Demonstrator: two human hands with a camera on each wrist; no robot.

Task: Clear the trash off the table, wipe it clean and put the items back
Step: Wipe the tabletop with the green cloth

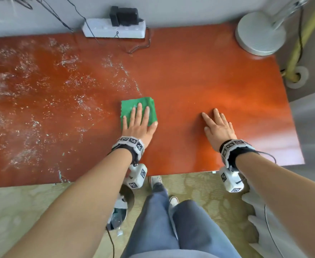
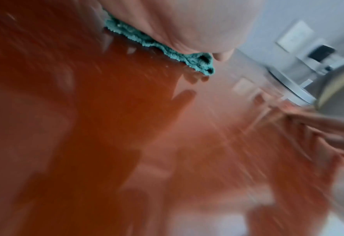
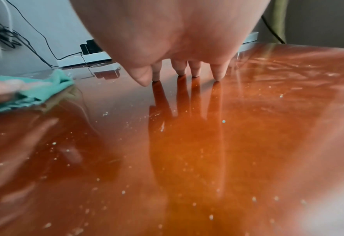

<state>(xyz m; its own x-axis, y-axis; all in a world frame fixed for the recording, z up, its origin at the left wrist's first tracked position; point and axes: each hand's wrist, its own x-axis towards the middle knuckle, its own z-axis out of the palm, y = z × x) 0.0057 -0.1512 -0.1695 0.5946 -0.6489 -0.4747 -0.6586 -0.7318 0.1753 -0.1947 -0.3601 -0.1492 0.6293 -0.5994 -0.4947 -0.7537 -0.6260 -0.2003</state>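
Cloth point(image 1: 137, 110) sits mid-frame on the wet desk point(image 1: 199, 77), soft, light and floppy, so pressing flat from on top works best. Left hand point(image 1: 138, 123) presses it, fingers straight. Right hand point(image 1: 218, 127) rests flat lower right, holding nothing.

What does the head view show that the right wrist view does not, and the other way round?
Only the head view: wet streaks left of the cloth, the trash bin on the floor. Only the right wrist view: the right hand's fingertips touching the table, mirrored in it. Both: the left hand flat on the cloth, the power strip.
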